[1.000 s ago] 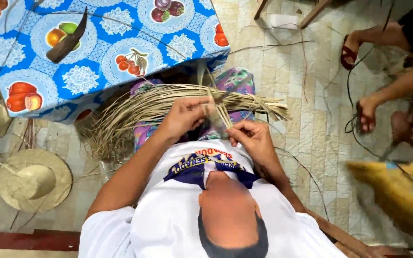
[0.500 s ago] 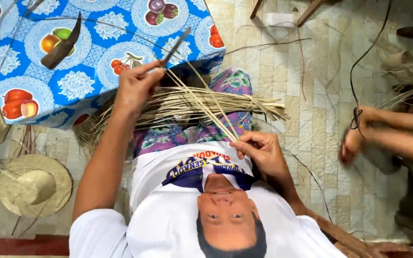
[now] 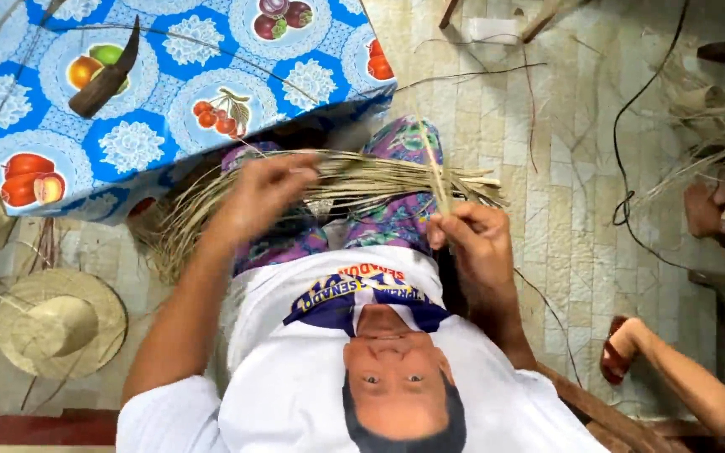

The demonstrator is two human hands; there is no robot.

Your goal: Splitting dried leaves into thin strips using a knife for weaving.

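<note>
Left hand: blurred, laid on the bundle of straw near its middle, fingers curled over the strands; whether they are truly clamped cannot be told

Right hand: clenched around a thin strand of straw, which is held upright and tilted slightly, its upper end crossing the bundle

Bundle of straw: spread sideways across the lap, over the patterned purple trousers; the loose ends are fanned out at the left, below the bench edge, and the cut ends are seen at the right, above the tiled floor

Bench: covered with a blue cloth printed with fruit and white rosettes; it is set just beyond the knees, its near edge overhanging the straw

Dark curved object: laid on the cloth at the left part of the bench, well apart from both hands

Straw hat: laid on the floor at the left, beside the person's left arm, with loose strands around it

White shirt: worn by the person, with a dark printed patch on the chest

Other people: a foot in a red sandal is seen at the lower right, and another foot at the right edge beside more straw

Black cable: trailed over the floor at the right
</note>
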